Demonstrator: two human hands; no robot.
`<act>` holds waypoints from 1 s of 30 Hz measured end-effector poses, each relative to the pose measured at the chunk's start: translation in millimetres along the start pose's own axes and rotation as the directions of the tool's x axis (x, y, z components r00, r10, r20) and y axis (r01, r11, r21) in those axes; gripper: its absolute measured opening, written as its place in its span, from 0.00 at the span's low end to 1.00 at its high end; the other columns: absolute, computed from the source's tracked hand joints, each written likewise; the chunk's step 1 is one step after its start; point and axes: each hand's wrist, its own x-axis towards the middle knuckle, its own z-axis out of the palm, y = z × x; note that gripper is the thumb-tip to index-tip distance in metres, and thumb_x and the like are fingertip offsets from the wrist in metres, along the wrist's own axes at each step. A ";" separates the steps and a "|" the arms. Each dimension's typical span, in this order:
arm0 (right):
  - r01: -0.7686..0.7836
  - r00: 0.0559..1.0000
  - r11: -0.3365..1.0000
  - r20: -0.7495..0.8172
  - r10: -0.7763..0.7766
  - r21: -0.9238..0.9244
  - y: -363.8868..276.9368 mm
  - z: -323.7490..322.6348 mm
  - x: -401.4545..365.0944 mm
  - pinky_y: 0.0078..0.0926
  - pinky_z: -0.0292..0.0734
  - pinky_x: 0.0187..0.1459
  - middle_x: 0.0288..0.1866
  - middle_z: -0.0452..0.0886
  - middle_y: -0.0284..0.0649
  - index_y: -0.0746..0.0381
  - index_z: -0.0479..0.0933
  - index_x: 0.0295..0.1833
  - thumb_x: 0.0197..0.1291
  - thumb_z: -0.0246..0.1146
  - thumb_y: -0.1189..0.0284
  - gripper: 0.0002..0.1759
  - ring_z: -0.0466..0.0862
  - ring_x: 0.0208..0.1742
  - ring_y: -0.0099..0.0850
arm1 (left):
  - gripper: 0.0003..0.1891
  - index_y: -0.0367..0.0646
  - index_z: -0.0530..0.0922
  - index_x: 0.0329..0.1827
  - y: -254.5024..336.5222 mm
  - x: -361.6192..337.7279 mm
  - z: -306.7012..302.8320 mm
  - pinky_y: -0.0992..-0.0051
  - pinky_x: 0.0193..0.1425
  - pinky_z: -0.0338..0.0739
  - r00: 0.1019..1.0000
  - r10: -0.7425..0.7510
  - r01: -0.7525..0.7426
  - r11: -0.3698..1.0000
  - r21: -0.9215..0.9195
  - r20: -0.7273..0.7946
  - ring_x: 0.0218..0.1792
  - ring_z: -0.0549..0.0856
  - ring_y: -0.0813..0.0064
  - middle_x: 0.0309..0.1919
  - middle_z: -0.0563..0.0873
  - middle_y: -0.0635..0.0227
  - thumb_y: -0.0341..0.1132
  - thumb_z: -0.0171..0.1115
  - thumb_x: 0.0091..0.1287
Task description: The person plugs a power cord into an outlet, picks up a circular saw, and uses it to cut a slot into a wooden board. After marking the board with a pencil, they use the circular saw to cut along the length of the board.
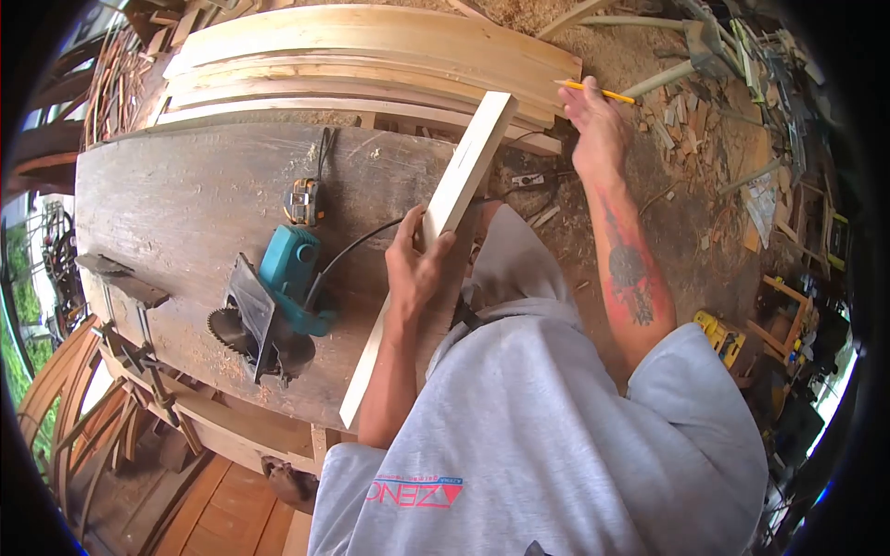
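With the left hand (419, 271) clenched on the wooden slat (473, 153), brace it firmly before the right hand (595, 134), pinching the pencil (610, 94), marks it

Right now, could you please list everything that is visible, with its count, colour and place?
workbench: one, dark brown, centre-left
circular saw: one, teal, lying on the workbench
small tool: one, black and orange, on the workbench beyond the saw
curved planks: a stack, pale, behind the workbench
slat: one, pale, slanting over the workbench edge
pencil: one, yellow, upper right
left hand: grips the slat
right hand: holds the pencil
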 end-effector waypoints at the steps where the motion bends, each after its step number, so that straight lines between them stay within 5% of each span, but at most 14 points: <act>1: 0.080 0.994 0.997 0.070 -0.080 0.007 -23.3 -3.6 -14.6 0.28 0.80 0.57 0.50 0.88 0.49 0.70 0.78 0.55 0.74 0.64 0.67 0.16 0.90 0.50 0.36 | 0.29 0.35 0.76 0.70 -16.4 6.2 -6.6 0.72 0.59 0.74 0.998 -0.010 0.021 0.987 -0.162 0.068 0.52 0.83 0.73 0.55 0.87 0.62 0.39 0.71 0.69; 2: 0.160 0.976 0.987 0.146 -0.162 0.025 -48.4 -5.6 -31.2 0.28 0.80 0.59 0.51 0.88 0.50 0.70 0.78 0.56 0.75 0.62 0.67 0.16 0.89 0.51 0.36 | 0.29 0.35 0.76 0.70 0.7 7.5 -18.7 0.72 0.59 0.74 0.999 0.014 -0.008 0.986 -0.168 0.037 0.52 0.83 0.73 0.55 0.87 0.62 0.39 0.71 0.69; 5: 0.432 0.844 0.902 0.358 -0.399 -0.013 -112.9 -20.7 -74.7 0.35 0.77 0.63 0.56 0.86 0.53 0.69 0.76 0.59 0.80 0.54 0.67 0.17 0.88 0.54 0.38 | 0.26 0.30 0.78 0.66 47.8 -1.5 -59.1 0.76 0.53 0.76 0.908 -0.136 0.248 0.937 -0.247 0.396 0.45 0.82 0.78 0.47 0.86 0.68 0.45 0.62 0.76; 8: 0.763 0.325 0.628 0.749 -0.578 0.154 -180.7 -38.1 -121.2 0.48 0.82 0.52 0.53 0.85 0.56 0.69 0.76 0.57 0.79 0.53 0.65 0.17 0.87 0.49 0.45 | 0.25 0.30 0.79 0.65 51.9 -1.6 -82.7 0.77 0.52 0.76 0.889 -0.070 0.286 0.856 -0.430 0.452 0.46 0.82 0.80 0.46 0.87 0.69 0.45 0.59 0.78; 10: 0.527 0.044 0.743 0.860 -0.508 0.412 -215.4 -42.7 -134.5 0.44 0.87 0.40 0.43 0.87 0.50 0.66 0.77 0.48 0.75 0.61 0.60 0.17 0.85 0.30 0.37 | 0.25 0.31 0.79 0.64 62.6 -2.3 -94.5 0.77 0.51 0.79 0.909 -0.057 0.253 0.863 -0.437 0.414 0.46 0.85 0.79 0.46 0.88 0.66 0.46 0.57 0.79; 12: 0.521 -0.235 0.701 0.871 -0.431 0.487 -256.8 -49.1 -135.5 0.48 0.85 0.50 0.46 0.86 0.49 0.65 0.78 0.52 0.68 0.69 0.53 0.25 0.87 0.41 0.41 | 0.29 0.32 0.80 0.61 71.5 1.5 -100.3 0.73 0.48 0.84 0.889 0.044 0.223 0.827 -0.516 0.455 0.43 0.89 0.69 0.47 0.90 0.55 0.52 0.64 0.73; 14: 0.516 -0.349 0.567 0.762 -0.545 0.642 -270.4 -33.8 -133.5 0.20 0.86 0.34 0.37 0.87 0.29 0.57 0.83 0.47 0.70 0.66 0.61 0.11 0.84 0.30 0.19 | 0.29 0.32 0.82 0.58 85.5 2.7 -99.5 0.68 0.48 0.86 0.916 0.076 0.170 0.816 -0.553 0.393 0.42 0.90 0.65 0.47 0.89 0.49 0.54 0.64 0.71; 18: 0.480 -0.405 0.697 0.839 -0.363 0.533 -311.9 -15.9 -127.5 0.31 0.77 0.24 0.34 0.72 0.36 0.61 0.71 0.58 0.67 0.58 0.73 0.15 0.73 0.25 0.29 | 0.30 0.31 0.80 0.62 95.4 7.3 -104.5 0.70 0.53 0.83 0.915 0.144 0.129 0.781 -0.611 0.377 0.45 0.90 0.67 0.47 0.90 0.52 0.53 0.59 0.75; 20: 0.375 -0.436 0.703 0.785 -0.441 0.604 -312.8 -8.8 -106.1 0.32 0.74 0.25 0.36 0.73 0.36 0.59 0.75 0.57 0.71 0.58 0.63 0.15 0.74 0.27 0.30 | 0.29 0.31 0.80 0.61 100.7 10.1 -102.2 0.68 0.53 0.83 0.927 0.117 0.134 0.785 -0.605 0.357 0.45 0.89 0.66 0.48 0.90 0.52 0.52 0.58 0.76; 23: 0.239 -0.414 0.654 0.685 -0.600 0.718 -309.7 0.6 -85.6 0.28 0.69 0.22 0.34 0.75 0.35 0.57 0.74 0.52 0.60 0.64 0.71 0.15 0.73 0.25 0.27 | 0.27 0.33 0.81 0.59 104.3 15.6 -94.6 0.67 0.53 0.83 0.949 0.076 0.127 0.797 -0.590 0.306 0.46 0.89 0.66 0.48 0.89 0.53 0.52 0.59 0.76; 26: 0.160 -0.323 0.640 0.653 -0.685 0.751 -321.7 14.6 -74.5 0.25 0.67 0.16 0.27 0.72 0.33 0.59 0.73 0.42 0.65 0.62 0.68 0.07 0.68 0.18 0.25 | 0.27 0.33 0.81 0.60 102.5 22.5 -92.5 0.70 0.54 0.82 0.948 0.056 0.141 0.807 -0.573 0.312 0.46 0.88 0.68 0.48 0.89 0.55 0.52 0.59 0.76; 27: 0.021 -0.366 0.355 0.338 -0.867 0.935 -303.4 13.9 -34.3 0.12 0.84 0.36 0.32 0.87 0.22 0.56 0.86 0.39 0.66 0.69 0.71 0.02 0.85 0.29 0.13 | 0.27 0.32 0.81 0.60 98.5 24.6 -91.6 0.70 0.54 0.82 0.953 0.037 0.135 0.839 -0.528 0.302 0.46 0.88 0.68 0.48 0.90 0.56 0.52 0.59 0.76; 28: 0.026 -0.374 0.359 0.342 -0.862 0.933 -301.9 10.3 -19.8 0.12 0.84 0.36 0.32 0.87 0.22 0.56 0.86 0.39 0.66 0.69 0.71 0.02 0.85 0.29 0.13 | 0.28 0.32 0.80 0.60 96.6 26.8 -89.8 0.70 0.54 0.81 0.956 0.019 0.131 0.865 -0.484 0.293 0.46 0.88 0.69 0.48 0.90 0.57 0.52 0.59 0.76; 30: 0.037 -0.226 0.042 0.050 -0.973 0.998 -303.5 4.5 -1.0 0.04 0.82 0.36 0.28 0.86 0.19 0.55 0.88 0.34 0.61 0.69 0.79 0.07 0.85 0.30 0.07 | 0.28 0.32 0.80 0.60 98.2 28.6 -87.8 0.70 0.55 0.81 0.950 -0.003 0.166 0.852 -0.497 0.313 0.45 0.89 0.68 0.48 0.90 0.58 0.52 0.60 0.75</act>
